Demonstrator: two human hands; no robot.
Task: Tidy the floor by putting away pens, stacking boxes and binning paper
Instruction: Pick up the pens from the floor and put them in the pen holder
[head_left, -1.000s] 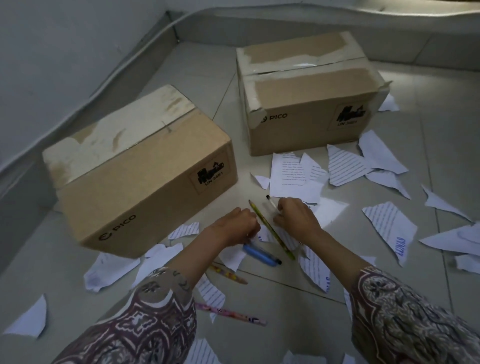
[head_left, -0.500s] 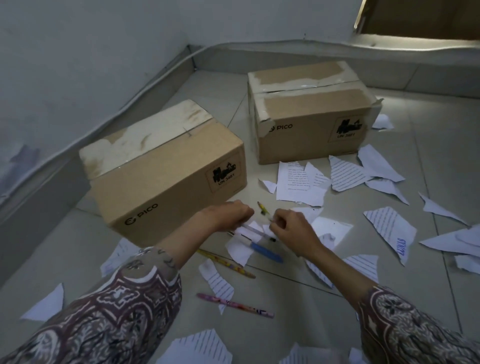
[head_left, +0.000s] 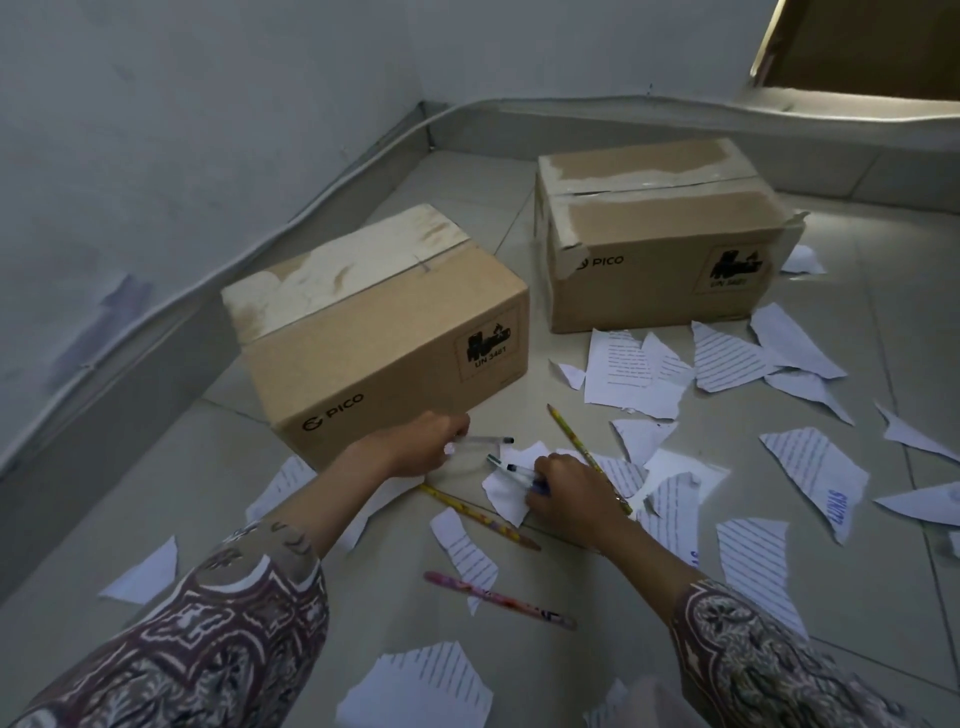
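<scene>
Tiled floor (head_left: 857, 597), wall corner. Clear pen (head_left: 485, 441) is pinched in left hand (head_left: 423, 447); two pens (head_left: 511, 470) are clamped under curled fingers of right hand (head_left: 569, 493), mid-floor before near box (head_left: 384, 353). Torn paper (head_left: 506, 493) could be caught up; loose pencils (head_left: 480, 517) could roll.

Two pale grey walls (head_left: 208, 104) meet in a corner, with a raised skirting (head_left: 623, 117) along their foot. The floor (head_left: 883, 322) is large pale tiles. Light falls from a brown opening (head_left: 872, 47) at upper right.
</scene>
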